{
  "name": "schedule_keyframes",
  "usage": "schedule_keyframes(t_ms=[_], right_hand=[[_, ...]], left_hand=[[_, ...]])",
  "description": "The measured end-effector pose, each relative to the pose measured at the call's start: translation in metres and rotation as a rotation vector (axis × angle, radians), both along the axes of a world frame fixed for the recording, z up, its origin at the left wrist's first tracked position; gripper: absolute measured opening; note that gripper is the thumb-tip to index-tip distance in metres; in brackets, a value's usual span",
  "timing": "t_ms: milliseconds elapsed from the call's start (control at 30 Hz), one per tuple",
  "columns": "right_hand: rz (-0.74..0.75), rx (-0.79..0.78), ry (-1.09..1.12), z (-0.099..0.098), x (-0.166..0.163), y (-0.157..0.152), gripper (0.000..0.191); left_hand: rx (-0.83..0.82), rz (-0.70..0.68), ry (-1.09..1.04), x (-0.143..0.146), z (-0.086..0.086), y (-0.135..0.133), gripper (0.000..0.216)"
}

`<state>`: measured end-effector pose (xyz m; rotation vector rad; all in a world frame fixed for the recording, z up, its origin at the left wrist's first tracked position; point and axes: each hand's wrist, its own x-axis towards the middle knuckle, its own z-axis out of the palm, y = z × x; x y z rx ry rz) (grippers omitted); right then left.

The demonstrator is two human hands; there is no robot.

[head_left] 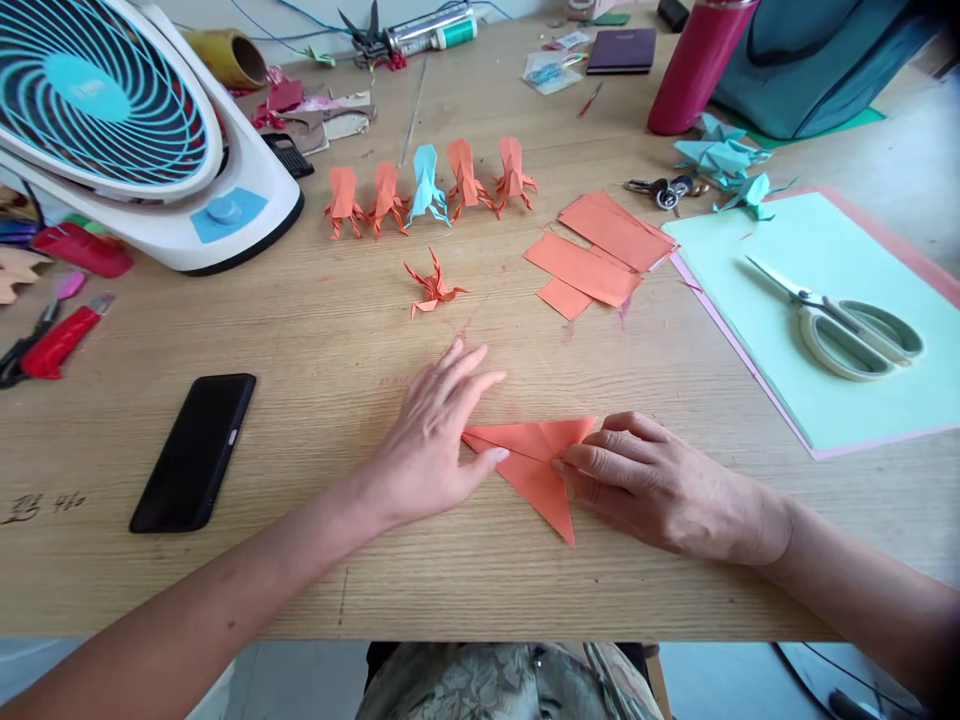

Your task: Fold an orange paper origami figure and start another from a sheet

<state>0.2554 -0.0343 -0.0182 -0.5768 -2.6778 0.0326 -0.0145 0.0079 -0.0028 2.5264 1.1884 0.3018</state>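
Note:
A folded orange paper triangle (538,470) lies on the wooden table (315,330) in front of me. My left hand (435,435) rests flat on the table with fingers spread, its thumb tip pressing the triangle's left edge. My right hand (645,480) lies on the triangle's right side, fingers together and pressing the paper down. A small folded orange paper figure (433,287) sits farther back. Behind it stands a row of several folded paper figures (427,190), orange with one blue.
Orange paper strips (600,250) lie at centre right. Scissors (847,325) rest on a pale green sheet (825,380) at right. A black phone (195,450) is at left, a fan (135,130) at back left, a red bottle (694,65) and teal paper figures (724,160) at back right.

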Motion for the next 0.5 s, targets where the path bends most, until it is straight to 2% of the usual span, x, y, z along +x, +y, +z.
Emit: schedule_keyframes(t_ms=[33,100,233,500], right_hand=[[-0.002,0.003,0.0,0.0,0.0,0.0,0.02],[-0.006,0.01,0.001,-0.001,0.001,0.0,0.021],[-0.002,0.012,-0.016,-0.002,0.002,-0.001,0.024],[0.006,-0.032,-0.008,-0.003,0.003,-0.001,0.021]], left_hand=[[-0.042,-0.004,0.031,0.007,-0.001,0.004,0.073],[-0.117,-0.014,0.114,0.016,-0.004,0.012,0.085],[-0.166,0.005,0.189,0.01,-0.009,0.022,0.088],[-0.215,-0.002,0.256,-0.021,-0.004,0.036,0.083]])
